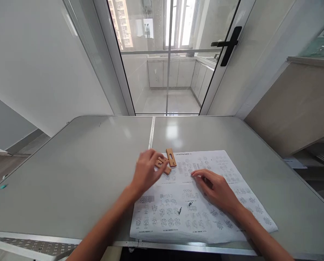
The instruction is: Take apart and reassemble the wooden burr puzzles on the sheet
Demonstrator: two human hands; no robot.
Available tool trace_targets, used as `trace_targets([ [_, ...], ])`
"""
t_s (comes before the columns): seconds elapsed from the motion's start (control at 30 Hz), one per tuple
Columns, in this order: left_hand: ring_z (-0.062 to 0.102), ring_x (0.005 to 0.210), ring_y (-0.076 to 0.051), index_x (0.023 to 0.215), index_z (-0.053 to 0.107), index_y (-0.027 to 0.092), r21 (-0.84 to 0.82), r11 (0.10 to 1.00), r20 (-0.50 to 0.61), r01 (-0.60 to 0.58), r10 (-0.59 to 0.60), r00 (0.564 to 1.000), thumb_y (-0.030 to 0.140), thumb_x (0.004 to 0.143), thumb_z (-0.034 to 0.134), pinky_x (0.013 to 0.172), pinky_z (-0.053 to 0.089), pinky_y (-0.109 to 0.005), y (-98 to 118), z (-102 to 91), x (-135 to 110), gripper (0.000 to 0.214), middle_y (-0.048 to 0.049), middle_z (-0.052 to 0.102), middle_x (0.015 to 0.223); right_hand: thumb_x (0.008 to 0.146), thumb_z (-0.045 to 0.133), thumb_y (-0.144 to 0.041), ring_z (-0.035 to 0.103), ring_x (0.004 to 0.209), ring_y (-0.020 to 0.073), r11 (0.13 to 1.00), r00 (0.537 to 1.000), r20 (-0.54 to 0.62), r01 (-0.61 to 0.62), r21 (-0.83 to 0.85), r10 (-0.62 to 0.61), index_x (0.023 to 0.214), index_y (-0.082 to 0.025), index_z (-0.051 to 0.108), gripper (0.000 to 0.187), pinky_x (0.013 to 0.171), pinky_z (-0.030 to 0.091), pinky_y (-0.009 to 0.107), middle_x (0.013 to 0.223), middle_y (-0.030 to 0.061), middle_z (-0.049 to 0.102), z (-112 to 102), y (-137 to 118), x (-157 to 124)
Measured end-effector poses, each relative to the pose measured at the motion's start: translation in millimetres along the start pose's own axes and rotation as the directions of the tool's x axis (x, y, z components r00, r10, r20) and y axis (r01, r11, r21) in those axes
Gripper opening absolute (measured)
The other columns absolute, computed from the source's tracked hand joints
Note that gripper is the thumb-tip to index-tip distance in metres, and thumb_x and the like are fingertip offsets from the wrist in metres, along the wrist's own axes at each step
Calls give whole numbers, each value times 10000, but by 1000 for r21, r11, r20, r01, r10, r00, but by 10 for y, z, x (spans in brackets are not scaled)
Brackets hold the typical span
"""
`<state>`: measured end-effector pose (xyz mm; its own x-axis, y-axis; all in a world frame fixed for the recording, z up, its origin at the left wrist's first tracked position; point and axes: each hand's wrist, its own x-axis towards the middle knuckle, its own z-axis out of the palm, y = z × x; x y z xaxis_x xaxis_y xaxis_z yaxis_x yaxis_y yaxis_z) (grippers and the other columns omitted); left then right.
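Note:
A large white paper sheet (205, 217) printed with small diagrams lies on the grey table (82, 174). At its top left corner sit a few flat wooden puzzle pieces (170, 158), one of them with a slot in it. My left hand (147, 172) is blurred, with its fingers curled around the wooden pieces nearest it. My right hand (216, 188) rests flat on the sheet, fingers stretched out and pointing left, holding nothing.
The table's near metal edge (69, 241) runs along the bottom. A seam (151, 132) splits the tabletop. Behind it stands a glass sliding door (167, 54) with a black handle (228, 43). A wooden cabinet (295, 98) is on the right.

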<state>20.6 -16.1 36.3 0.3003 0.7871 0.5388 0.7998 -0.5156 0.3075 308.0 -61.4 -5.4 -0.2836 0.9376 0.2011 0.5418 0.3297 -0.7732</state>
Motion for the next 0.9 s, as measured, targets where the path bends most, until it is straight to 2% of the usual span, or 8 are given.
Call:
trace_targets([
  [0.07, 627, 1082, -295, 1166, 639, 217, 70, 991, -23, 113, -112, 993, 521, 945, 686, 967, 488, -461, -145, -105, -34, 379, -124, 653, 1192, 1064, 497, -417, 681, 776, 207, 1000, 1000, -4, -2, 1, 2, 1058, -266, 716, 266, 665, 564, 360, 1181, 81, 762, 0, 7, -3],
  [0.17, 568, 1246, -365, 1347, 549, 224, 114, 977, 56, 183, -190, 980, 628, 838, 769, 1059, 448, -544, -355, -203, -126, 686, -155, 586, 1386, 1063, 501, -401, 685, 786, 205, 1000, 1000, -12, -5, 6, 5, 1053, -271, 716, 252, 685, 570, 359, 1172, 70, 762, -5, 8, -6],
  [0.27, 568, 1298, -381, 1414, 499, 233, 101, 966, 131, 240, -252, 959, 647, 776, 817, 1091, 445, -560, -504, -249, -207, 824, -143, 615, 1399, 1062, 499, -396, 684, 794, 211, 1000, 1000, -13, 2, 5, -2, 1051, -269, 713, 249, 705, 577, 370, 1163, 73, 763, -13, 2, -1],
  [0.37, 624, 1257, -354, 1415, 492, 240, 45, 961, 223, 271, -274, 935, 602, 770, 844, 1072, 484, -528, -560, -264, -245, 820, -114, 661, 1367, 1065, 489, -396, 671, 787, 212, 1000, 1000, -2, 3, 3, -3, 1055, -266, 706, 253, 706, 571, 377, 1163, 79, 761, -19, -4, 6],
  [0.53, 693, 1172, -314, 1406, 527, 248, -17, 967, 241, 253, -242, 940, 534, 836, 805, 1029, 538, -480, -539, -250, -255, 695, -100, 701, 1311, 1066, 486, -387, 642, 759, 202, 1000, 1000, 5, -7, 16, 7, 1054, -263, 703, 251, 684, 546, 368, 1167, 80, 756, -24, -5, 9],
  [0.73, 695, 1150, -316, 1398, 548, 246, -2, 965, 232, 264, -256, 938, 506, 833, 814, 996, 561, -470, -497, -298, -301, 676, -89, 712, 1268, 1064, 487, -373, 631, 730, 187, 1000, 1000, 9, -3, 16, 3, 1056, -254, 703, 247, 666, 535, 355, 1173, 77, 755, -32, -14, 2],
  [0.83, 677, 1179, -317, 1390, 547, 252, -9, 964, 198, 267, -261, 945, 435, 800, 865, 1005, 557, -474, -342, -320, -397, 695, -85, 699, 1287, 1061, 480, -367, 628, 719, 180, 1000, 1000, 11, -13, 19, 13, 1053, -253, 707, 254, 649, 528, 344, 1176, 72, 753, -48, -32, 7],
  [0.9, 673, 1173, -304, 1383, 533, 258, -60, 974, 187, 216, -202, 961, 356, 782, 893, 998, 562, -463, -147, -304, -477, 708, -80, 695, 1286, 1055, 482, -370, 622, 705, 179, 1000, 999, 19, -28, 4, 28, 1063, -251, 711, 258, 653, 529, 342, 1122, 69, 757, -73, -66, 12],
])
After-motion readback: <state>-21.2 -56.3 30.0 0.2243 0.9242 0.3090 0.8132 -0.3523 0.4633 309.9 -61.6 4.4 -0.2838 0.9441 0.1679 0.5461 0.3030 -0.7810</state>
